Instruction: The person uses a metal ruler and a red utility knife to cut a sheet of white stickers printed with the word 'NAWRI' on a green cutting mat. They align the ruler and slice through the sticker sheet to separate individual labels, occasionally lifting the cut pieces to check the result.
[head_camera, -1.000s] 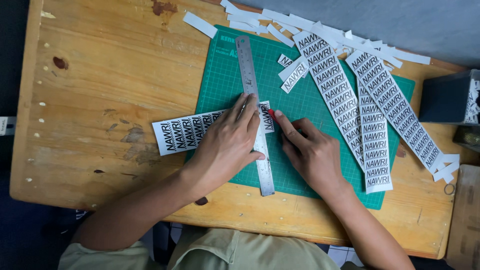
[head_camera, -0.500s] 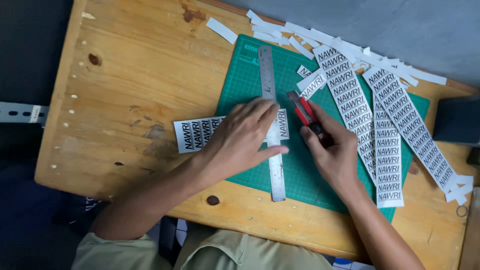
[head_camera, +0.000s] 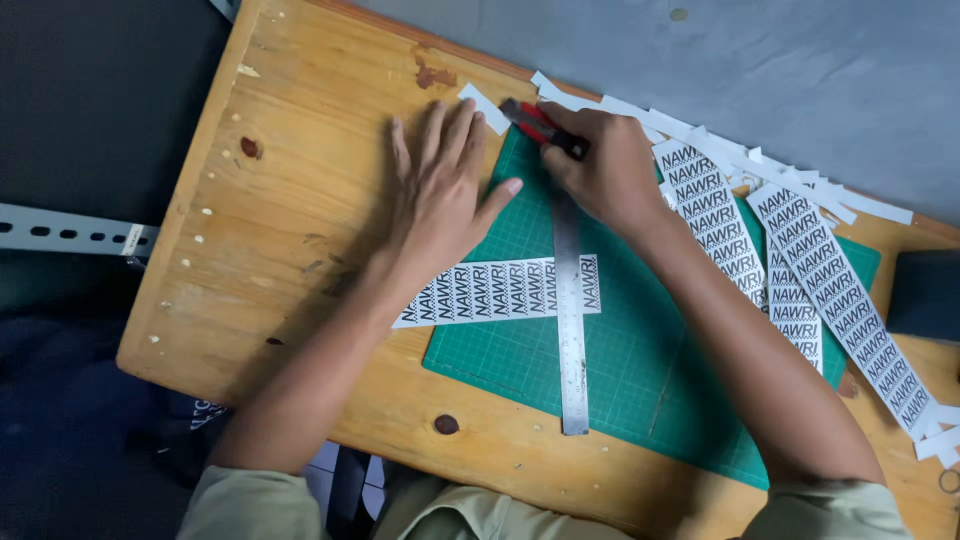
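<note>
Right hand (head_camera: 600, 170) closed around red cutter (head_camera: 540, 125) at the steel ruler's (head_camera: 570, 320) top end; left hand (head_camera: 440, 195) flat, fingers spread, beside it. Printed strip (head_camera: 500, 291) lies under the ruler on green mat (head_camera: 640, 350). Press the ruler firmly; keep your fingers off its edge.

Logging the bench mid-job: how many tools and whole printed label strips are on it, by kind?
Cutting mat: 1
Steel ruler: 1
Red knife, in the right hand: 1
Printed label strips: 4
Total: 7
Left hand lies flat beside the mat.
</note>
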